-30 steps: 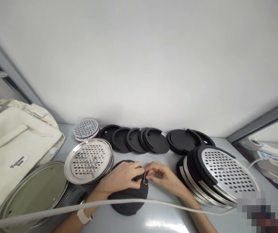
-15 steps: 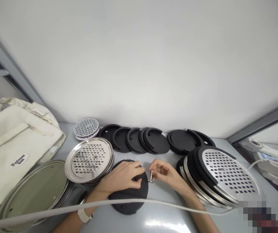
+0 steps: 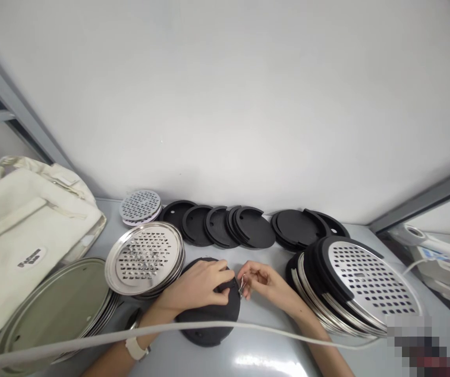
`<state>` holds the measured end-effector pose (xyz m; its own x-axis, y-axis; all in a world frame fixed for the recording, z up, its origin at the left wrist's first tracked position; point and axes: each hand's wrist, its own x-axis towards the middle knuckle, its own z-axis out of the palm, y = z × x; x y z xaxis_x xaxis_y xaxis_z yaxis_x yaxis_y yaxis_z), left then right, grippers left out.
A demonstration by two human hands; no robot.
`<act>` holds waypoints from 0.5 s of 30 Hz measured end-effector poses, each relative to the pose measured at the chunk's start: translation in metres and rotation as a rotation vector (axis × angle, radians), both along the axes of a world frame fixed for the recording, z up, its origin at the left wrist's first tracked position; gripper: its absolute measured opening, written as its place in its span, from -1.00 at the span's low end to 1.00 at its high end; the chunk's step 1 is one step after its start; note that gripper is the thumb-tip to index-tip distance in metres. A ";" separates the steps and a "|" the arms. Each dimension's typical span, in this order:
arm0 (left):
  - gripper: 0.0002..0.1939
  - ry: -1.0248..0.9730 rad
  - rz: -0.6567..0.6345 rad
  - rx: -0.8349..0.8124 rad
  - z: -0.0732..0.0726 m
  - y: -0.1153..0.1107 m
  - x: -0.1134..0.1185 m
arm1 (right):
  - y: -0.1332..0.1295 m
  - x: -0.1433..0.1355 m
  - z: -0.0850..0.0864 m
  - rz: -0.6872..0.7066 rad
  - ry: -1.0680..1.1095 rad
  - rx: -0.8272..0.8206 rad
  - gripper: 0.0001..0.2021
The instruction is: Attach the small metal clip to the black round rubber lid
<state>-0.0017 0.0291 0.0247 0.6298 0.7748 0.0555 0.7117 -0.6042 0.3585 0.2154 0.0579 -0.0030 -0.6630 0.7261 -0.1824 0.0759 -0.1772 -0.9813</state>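
A round black disc (image 3: pixel 209 319) lies on the table in front of me. My left hand (image 3: pixel 207 283) rests over its upper part, thumb and fingers curled as they grip it. Beneath that hand part of the disc is hidden. At the disc's right edge my right hand (image 3: pixel 258 277) pinches a small shiny bent metal piece (image 3: pixel 242 288) between thumb and fingers. The metal piece is right beside the rim; whether it touches cannot be made out. To the left stands a stack of silver discs with slotted holes (image 3: pixel 144 259), close to my left wrist.
Several black discs (image 3: pixel 254 228) lean in a row along the wall. At right sits a stack of black and silver perforated discs (image 3: pixel 374 277). Olive discs (image 3: pixel 58 309) and a cream bag (image 3: pixel 40 225) occupy the left. A white cable (image 3: pixel 248 325) crosses above both forearms.
My right hand has moved slightly left, bringing the metal piece closer to the black disc's edge and turning it. My left hand and the disc have stayed put.
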 end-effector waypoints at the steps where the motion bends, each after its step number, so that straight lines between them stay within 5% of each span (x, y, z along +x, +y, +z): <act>1: -0.89 0.003 0.001 0.002 0.000 0.000 0.000 | 0.000 0.000 -0.001 0.010 0.009 -0.019 -0.72; 15: -0.94 0.012 0.006 0.011 0.001 -0.001 0.001 | -0.002 -0.003 0.009 -0.011 0.041 -0.116 -0.70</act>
